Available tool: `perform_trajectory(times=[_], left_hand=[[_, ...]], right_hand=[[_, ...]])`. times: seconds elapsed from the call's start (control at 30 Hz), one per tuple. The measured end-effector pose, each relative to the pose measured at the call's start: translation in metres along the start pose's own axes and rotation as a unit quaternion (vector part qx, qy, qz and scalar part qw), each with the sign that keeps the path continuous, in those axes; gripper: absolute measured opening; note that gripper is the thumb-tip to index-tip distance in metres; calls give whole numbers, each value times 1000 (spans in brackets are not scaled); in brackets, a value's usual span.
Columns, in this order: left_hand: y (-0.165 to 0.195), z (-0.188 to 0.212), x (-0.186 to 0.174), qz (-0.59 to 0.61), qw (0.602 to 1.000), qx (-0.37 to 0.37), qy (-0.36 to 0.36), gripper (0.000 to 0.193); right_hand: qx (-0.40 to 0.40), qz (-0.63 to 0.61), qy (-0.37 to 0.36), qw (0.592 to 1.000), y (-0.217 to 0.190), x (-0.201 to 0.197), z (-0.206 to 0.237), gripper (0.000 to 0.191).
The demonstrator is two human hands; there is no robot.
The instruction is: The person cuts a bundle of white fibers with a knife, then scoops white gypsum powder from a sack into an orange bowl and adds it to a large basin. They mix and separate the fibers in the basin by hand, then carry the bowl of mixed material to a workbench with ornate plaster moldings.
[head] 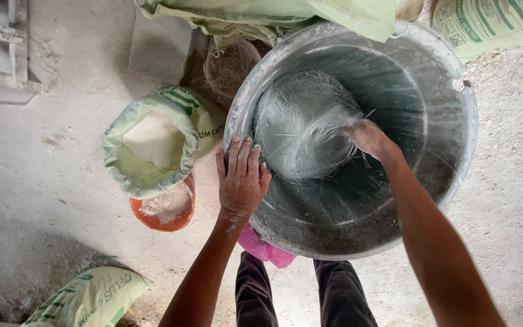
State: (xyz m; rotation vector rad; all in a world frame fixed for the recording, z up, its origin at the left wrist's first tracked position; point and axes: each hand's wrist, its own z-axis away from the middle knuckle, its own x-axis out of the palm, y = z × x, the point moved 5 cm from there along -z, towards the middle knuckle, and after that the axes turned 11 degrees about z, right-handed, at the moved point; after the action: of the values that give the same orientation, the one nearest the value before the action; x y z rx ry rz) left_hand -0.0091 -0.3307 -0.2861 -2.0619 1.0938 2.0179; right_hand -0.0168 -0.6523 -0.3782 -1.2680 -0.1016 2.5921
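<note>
On the rim of the big round grey metal basin (455, 103), the left hand (241, 178) lies flat, steadying it, while the right hand (367, 138) grips the pale fibre wad (301, 124) against its wall.

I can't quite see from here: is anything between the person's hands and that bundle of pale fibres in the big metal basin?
Nothing visible. The right hand is already on the fibres; the left hand rests on the basin rim beside them.

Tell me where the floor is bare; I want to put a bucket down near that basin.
Bare concrete floor lies left of the open powder sack, and more right of the metal basin. Crowded: sack, orange bowl and left hand crowd the basin's left rim.
</note>
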Motion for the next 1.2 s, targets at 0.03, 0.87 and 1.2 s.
perform_trajectory(times=[0.03, 0.87, 1.2], left_hand=[[0, 0, 1, 3, 1000, 4, 1, 39], [23, -17, 3, 78, 967, 159, -185, 41], [21, -18, 12, 74, 974, 120, -175, 41]], right_hand=[[16, -108, -56, 992, 5, 9, -2, 51], [-55, 81, -181, 979, -17, 95, -172, 91], [-123, 153, -8, 981, -31, 252, -198, 126]])
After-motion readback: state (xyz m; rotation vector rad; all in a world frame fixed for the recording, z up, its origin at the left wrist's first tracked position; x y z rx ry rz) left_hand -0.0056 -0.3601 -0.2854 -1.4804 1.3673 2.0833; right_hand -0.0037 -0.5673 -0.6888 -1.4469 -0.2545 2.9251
